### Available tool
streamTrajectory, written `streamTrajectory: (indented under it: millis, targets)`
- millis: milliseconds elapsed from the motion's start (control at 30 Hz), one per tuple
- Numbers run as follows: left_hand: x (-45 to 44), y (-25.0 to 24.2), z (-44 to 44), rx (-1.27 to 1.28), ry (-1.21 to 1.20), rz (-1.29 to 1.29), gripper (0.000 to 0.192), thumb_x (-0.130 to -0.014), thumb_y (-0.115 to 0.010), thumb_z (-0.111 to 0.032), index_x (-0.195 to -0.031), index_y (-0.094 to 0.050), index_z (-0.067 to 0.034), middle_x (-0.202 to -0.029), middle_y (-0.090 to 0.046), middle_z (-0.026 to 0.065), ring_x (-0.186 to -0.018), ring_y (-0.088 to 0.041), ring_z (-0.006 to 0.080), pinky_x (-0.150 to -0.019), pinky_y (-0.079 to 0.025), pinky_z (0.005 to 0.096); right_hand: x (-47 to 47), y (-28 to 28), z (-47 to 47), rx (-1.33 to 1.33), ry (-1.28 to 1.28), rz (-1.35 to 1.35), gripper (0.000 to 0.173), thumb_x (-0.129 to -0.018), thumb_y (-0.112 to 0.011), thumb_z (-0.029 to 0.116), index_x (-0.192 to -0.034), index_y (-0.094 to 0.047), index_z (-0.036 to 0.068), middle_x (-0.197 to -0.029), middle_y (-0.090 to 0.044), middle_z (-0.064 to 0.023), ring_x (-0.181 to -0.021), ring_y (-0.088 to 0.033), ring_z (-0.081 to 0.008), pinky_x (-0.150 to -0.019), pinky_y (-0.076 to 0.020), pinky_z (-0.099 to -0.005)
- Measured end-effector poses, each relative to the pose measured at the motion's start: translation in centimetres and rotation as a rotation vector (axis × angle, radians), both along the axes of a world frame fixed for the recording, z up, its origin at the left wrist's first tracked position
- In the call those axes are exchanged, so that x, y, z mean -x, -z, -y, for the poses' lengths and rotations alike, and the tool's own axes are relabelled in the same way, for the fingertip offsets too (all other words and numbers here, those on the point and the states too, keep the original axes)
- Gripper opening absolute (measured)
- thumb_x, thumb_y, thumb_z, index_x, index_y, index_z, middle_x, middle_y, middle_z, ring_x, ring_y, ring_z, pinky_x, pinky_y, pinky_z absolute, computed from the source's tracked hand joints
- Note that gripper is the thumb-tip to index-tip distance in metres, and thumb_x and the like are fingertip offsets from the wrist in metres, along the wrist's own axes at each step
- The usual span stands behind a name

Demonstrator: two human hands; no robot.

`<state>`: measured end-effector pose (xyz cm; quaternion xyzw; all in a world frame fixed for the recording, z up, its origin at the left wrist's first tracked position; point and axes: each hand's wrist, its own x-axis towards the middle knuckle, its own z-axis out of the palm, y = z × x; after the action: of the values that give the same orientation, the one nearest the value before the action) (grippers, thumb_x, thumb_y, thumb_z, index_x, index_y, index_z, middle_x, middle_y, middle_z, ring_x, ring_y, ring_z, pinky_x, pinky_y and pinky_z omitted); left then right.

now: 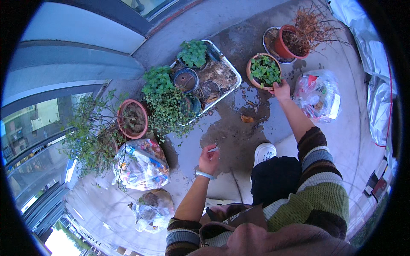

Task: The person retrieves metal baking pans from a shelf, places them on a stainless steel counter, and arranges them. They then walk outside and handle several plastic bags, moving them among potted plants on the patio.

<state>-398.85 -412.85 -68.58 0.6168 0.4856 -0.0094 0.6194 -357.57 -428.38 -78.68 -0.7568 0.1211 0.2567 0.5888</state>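
Observation:
My right hand (280, 90) grips the near rim of a round terracotta-coloured pot (251, 75) with a leafy green plant (265, 68) in it. My left hand (209, 159), with a pale bangle at the wrist, is over the wet floor, fingers apart and partly curled, holding nothing. Left of the held pot lies a white-rimmed tray (237, 78) with dirt, a dark empty-looking pot (185, 80) and a potted green plant (192, 52). Trailing small-leaved greenery (165, 112) hangs over its left side. Behind the held pot, a red-brown pot (282, 44) with a dried plant tilts on a soil-filled dish (272, 40).
A clear bag of litter (317, 96) stands right of my right forearm. At the left are a pot with a straggly shrub (133, 119), a filled plastic bag (142, 166) and a smaller bag (152, 214). A brown leaf (247, 118) lies on the wet floor near my white clog (265, 152).

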Motion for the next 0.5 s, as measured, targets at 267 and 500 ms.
streamTrajectory:
  millis: [267,500]
  targets:
    - [2.4,0.3,-0.5,0.016,-0.068,-0.019,0.025,-0.092,-0.066,-0.01,-0.116,-0.061,-0.004,-0.1,-0.069,0.0048,-0.085,-0.066,0.0102,-0.073,-0.052,0.0242,8.1,-3.5,-1.9,0.055,-0.581,0.349,0.032,-0.089,-0.072,0.015,-0.117,-0.058,0.008,-0.097,-0.062,-0.0067,-0.086,-0.064,-0.0189,-0.076,-0.0524,-0.03]
    - [5.1,1.0,1.8,0.097,-0.078,-0.133,0.024,-0.091,-0.067,-0.014,-0.112,-0.063,-0.004,-0.094,-0.071,0.0059,-0.085,-0.068,0.0147,-0.076,-0.053,0.027,10.6,-4.1,-20.0,0.194,-1.548,0.895,0.064,-0.081,-0.075,0.026,-0.136,-0.05,0.006,-0.143,-0.045,-0.013,-0.131,-0.045,-0.0332,-0.106,-0.0429,-0.0427]
